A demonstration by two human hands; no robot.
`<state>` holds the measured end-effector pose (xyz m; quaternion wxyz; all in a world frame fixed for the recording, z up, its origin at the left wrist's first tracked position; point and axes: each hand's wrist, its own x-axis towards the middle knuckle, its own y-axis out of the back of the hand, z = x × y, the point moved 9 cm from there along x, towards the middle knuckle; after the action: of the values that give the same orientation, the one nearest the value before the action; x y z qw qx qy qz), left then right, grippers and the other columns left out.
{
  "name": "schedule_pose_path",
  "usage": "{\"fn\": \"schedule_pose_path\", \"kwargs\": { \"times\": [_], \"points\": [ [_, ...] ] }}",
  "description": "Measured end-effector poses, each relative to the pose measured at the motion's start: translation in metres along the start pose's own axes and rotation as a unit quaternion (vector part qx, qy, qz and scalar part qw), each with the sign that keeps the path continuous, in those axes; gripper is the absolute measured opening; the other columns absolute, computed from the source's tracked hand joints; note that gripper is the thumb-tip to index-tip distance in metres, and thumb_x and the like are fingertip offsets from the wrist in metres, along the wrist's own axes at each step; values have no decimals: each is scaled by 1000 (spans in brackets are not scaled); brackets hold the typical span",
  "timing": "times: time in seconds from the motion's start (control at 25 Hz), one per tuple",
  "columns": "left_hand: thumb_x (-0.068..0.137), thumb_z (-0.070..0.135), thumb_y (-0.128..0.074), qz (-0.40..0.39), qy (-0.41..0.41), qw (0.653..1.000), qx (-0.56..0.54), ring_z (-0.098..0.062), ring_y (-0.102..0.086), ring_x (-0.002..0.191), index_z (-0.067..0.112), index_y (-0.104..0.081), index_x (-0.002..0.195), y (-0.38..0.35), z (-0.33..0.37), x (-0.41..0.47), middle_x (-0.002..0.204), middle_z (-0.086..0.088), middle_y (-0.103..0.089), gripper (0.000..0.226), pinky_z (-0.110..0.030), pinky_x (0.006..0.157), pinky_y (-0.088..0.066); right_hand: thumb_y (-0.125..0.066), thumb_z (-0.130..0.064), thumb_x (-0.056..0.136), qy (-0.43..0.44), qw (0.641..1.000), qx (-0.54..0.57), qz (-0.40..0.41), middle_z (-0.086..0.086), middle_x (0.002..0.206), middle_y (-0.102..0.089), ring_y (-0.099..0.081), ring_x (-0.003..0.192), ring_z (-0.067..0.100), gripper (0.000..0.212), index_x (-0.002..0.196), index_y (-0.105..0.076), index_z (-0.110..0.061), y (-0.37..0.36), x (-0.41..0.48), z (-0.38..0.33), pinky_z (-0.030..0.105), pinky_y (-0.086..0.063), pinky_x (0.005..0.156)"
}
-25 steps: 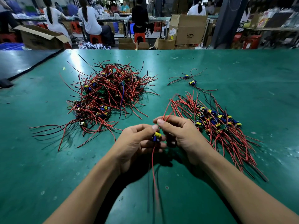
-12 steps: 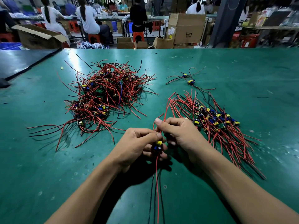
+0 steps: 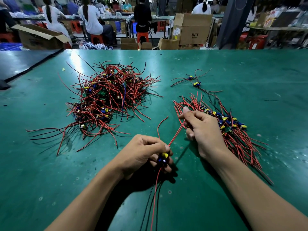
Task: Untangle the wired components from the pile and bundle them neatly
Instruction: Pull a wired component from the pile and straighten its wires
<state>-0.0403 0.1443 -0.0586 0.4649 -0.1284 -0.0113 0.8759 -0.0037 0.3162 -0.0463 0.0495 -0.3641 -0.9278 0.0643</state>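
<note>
A tangled pile (image 3: 106,99) of red and black wires with small yellow and blue parts lies on the green table (image 3: 250,77) at the left. An ordered bundle (image 3: 233,129) of the same parts lies at the right, its wires fanned out. My left hand (image 3: 143,152) pinches one wired component (image 3: 163,157); its red and black wires hang toward me. My right hand (image 3: 201,129) grips that component's red wires (image 3: 176,132) and holds them stretched up to the right, just left of the bundle.
Two loose wired components (image 3: 195,81) lie behind the bundle. A dark table (image 3: 18,62) adjoins at the far left. Beyond the far edge stand cardboard boxes (image 3: 191,29), red stools and several seated people.
My right hand has slid away from my left along the red wires, up and to the right, pulling them straight. My left hand has dropped toward me with the component.
</note>
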Motion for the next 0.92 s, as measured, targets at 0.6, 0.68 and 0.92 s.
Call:
{"fn": "schedule_pose_path", "kwargs": {
  "times": [0.6, 0.68, 0.92],
  "points": [
    [74, 14, -62, 15, 5, 1000, 18, -25, -61, 45, 11, -71, 67, 8, -4, 9, 63, -20, -66, 12, -25, 51, -49, -71, -34, 92, 62, 975, -202, -68, -8, 57, -56, -39, 43, 1, 30, 82, -76, -6, -18, -8, -4, 13, -30, 47],
    [74, 13, -63, 4, 9, 1000, 16, -25, -61, 45, 9, -72, 68, 7, -5, 9, 64, -21, -66, 11, -25, 51, -51, -71, -35, 92, 64, 979, -195, -18, -4, 58, -55, -38, 44, 10, 31, 81, -75, -6, -6, -4, -5, 25, -31, 47],
    [76, 9, -64, -5, 9, 1000, 5, -27, -63, 47, 7, -71, 69, 7, -4, 9, 65, -22, -65, 10, -25, 48, -53, -60, -40, 99, -48, 997, 50, 44, -3, 56, -46, -30, 34, 8, 43, 70, -67, -9, -1, -5, 11, 17, -24, 37]
  ]
}}
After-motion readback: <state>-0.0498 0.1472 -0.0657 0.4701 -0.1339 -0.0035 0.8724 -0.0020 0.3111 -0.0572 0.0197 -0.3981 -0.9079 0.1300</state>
